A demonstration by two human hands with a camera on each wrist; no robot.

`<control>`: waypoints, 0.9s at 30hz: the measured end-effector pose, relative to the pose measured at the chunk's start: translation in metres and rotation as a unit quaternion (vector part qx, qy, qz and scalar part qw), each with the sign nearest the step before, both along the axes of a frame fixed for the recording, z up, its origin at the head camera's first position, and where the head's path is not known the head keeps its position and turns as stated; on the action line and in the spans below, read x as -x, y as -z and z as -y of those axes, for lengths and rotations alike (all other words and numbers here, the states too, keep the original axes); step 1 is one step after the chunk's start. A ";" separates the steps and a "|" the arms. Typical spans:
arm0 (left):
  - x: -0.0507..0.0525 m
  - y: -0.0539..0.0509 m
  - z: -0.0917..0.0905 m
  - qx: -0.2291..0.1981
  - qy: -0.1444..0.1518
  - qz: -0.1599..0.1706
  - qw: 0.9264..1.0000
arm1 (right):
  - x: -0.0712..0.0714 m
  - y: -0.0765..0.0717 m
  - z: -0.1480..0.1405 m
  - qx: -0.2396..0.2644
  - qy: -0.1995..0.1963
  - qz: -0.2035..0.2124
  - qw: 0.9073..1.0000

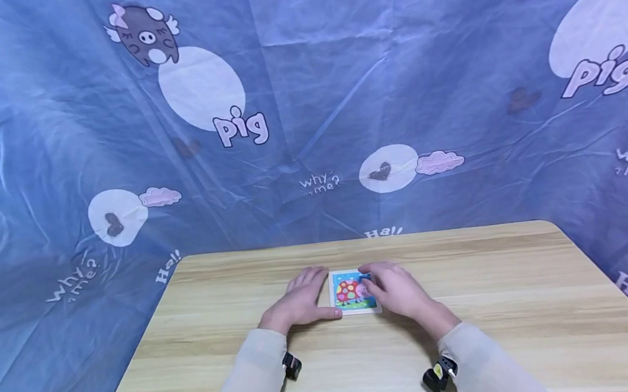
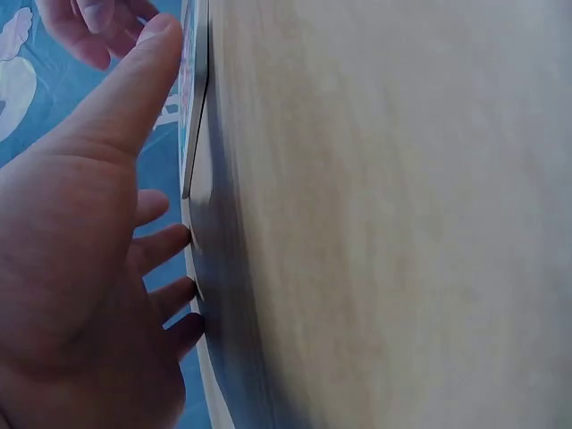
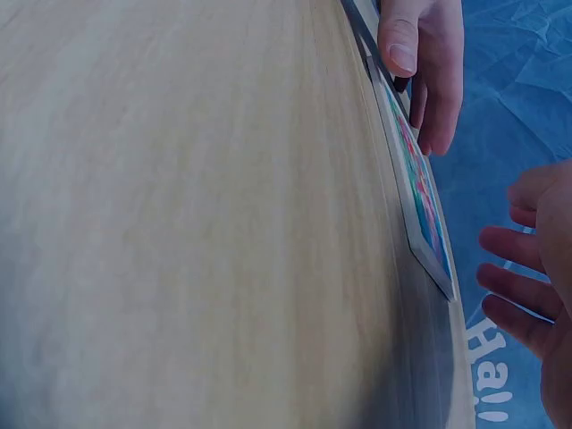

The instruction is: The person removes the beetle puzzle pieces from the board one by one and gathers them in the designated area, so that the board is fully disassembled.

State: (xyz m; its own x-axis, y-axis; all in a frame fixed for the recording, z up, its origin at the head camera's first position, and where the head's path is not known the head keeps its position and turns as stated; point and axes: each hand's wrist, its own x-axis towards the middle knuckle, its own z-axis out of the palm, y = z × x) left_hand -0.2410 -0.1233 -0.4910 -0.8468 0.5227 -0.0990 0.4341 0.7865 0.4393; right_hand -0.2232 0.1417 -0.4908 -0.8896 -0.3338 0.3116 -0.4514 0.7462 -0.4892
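A square picture board (image 1: pixel 350 292) with a white border lies flat on the table; it shows a red, spotted cartoon ladybug on blue and green. My left hand (image 1: pixel 302 300) rests at its left side, thumb by the near left corner and fingers stretched along the table. In the left wrist view that thumb (image 2: pixel 125 94) reaches to the board's edge. Over the board's right part is my right hand (image 1: pixel 400 288), its thumb and index finger spread near the far right corner. The right wrist view shows this hand's fingers (image 3: pixel 514 250) loosely bent and apart from the board (image 3: pixel 413 179).
The board lies on a light wood-grain table (image 1: pixel 231 278), near its far edge. A blue cloth (image 1: pixel 305 97) printed with pigs and words hangs behind and at both sides. Small black wrist devices (image 1: pixel 435 377) sit at both sleeves.
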 end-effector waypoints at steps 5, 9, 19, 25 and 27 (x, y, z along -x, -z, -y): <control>0.001 0.002 -0.001 0.025 0.011 -0.007 1.000 | 0.004 0.002 0.007 -0.005 -0.012 -0.002 1.000; 0.002 0.003 -0.001 0.035 0.010 -0.011 0.999 | 0.009 0.002 0.011 -0.003 -0.030 -0.009 1.000; 0.002 0.008 -0.004 0.050 -0.002 -0.011 0.999 | 0.020 0.008 0.020 -0.030 -0.064 -0.028 0.997; 0.005 0.012 -0.004 0.046 0.000 -0.023 0.999 | 0.028 0.007 0.024 -0.064 -0.089 -0.003 0.994; 0.006 0.015 -0.003 0.043 -0.003 -0.025 0.999 | 0.031 0.007 0.026 -0.071 -0.102 -0.002 0.992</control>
